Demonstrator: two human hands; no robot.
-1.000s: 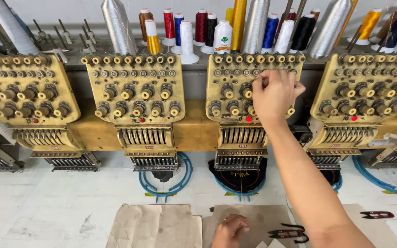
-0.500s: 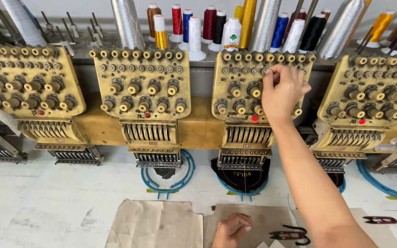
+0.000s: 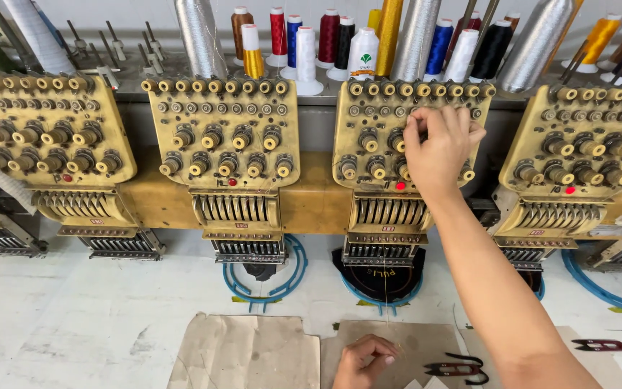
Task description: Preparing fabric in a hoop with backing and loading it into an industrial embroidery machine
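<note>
Two bare hands are at work on a multi-head embroidery machine. Right hand is raised to the third yellow tension head, fingers bent and fingertips pinching at the upper knobs on its right side; whether a thread lies between them cannot be told. Left hand rests low on the white counter, loosely curled, thumb and fingers pressed together on a brown paper sheet; a thin thread runs down toward it from the head. Just right of this hand lie dark thread snips, with a second pair farther right. A larger brown paper sheet lies beside it on the left. Under the third head sits a black fabric in a blue hoop. Thread cones in silver, red, blue, white, black and yellow stand along the shelf behind the heads.
</note>
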